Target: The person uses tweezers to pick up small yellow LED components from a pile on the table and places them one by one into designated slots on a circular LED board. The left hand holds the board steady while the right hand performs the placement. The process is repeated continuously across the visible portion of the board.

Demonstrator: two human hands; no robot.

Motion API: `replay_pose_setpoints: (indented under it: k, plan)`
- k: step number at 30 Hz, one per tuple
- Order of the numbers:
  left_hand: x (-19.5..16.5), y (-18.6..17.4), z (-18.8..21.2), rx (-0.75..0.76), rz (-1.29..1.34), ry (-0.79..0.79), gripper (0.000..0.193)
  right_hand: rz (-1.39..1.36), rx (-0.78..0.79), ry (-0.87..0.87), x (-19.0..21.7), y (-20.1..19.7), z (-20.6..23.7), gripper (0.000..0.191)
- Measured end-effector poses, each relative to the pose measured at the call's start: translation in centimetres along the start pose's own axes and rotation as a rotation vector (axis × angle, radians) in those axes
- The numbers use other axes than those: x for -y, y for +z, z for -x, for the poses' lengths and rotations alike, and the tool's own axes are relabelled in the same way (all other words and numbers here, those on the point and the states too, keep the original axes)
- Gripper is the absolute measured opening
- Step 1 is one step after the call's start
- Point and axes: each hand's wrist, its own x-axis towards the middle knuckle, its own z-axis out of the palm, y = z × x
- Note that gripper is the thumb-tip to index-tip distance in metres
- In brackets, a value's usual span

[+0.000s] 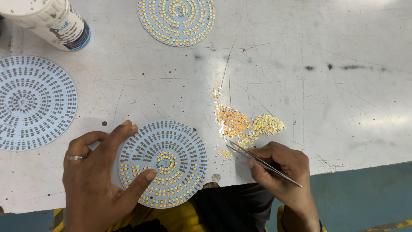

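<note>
**Friend:** What are your hands doing?

**Me:** My left hand lies flat on the round board at six o'clock on the table. My fingers are spread. My thumb presses on the board's face, and my first finger curls round its edge at ten o'clock. That keeps the board from sliding.

**Friend:** And the other hand?

**Me:** My right hand pinches the tweezers. I hold them like a pencil. The tips point to ten o'clock, down at the pile of tiny chips, which sits just beside the board at three o'clock.

**Friend:** Have the tips got a chip?

**Me:** I cannot tell. The chips are too small, and the tips are down among the loose ones.

**Friend:** How full is your board?

**Me:** The middle and the bottom half have little yellow chips on them. The top rows are bare grey spots. So I think I am in the middle of filling it, at the picking-up step.

**Friend:** What does the next move need?

**Me:** A soft squeeze on just one chip, I think, then setting it straight on a bare spot. I must keep my left hand steady.

**Friend:** What else is there?

**Me:** An empty board at nine o'clock, a full board at twelve, and a white tube at eleven.
</note>
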Motion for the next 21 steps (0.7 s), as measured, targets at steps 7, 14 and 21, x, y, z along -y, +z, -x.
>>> replay_pose_setpoints:
  k: [7, 14, 21]
  plan:
    - [0.0, -0.4, -0.2, 0.029, 0.049, 0.032, 0.079, -0.100, 0.084, 0.034, 0.5, 0.4, 0.1, 0.014]
    - [-0.1, -0.6, -0.1, -0.001, 0.064, 0.101, 0.083, -0.189, 0.330, -0.167, 0.9, 1.6, -1.4, 0.017]
    - [0.1, -0.7, 0.0, 0.047, 0.105, 0.035, 0.085, -0.223, 0.467, -0.165, 0.2, 0.5, -3.4, 0.020]
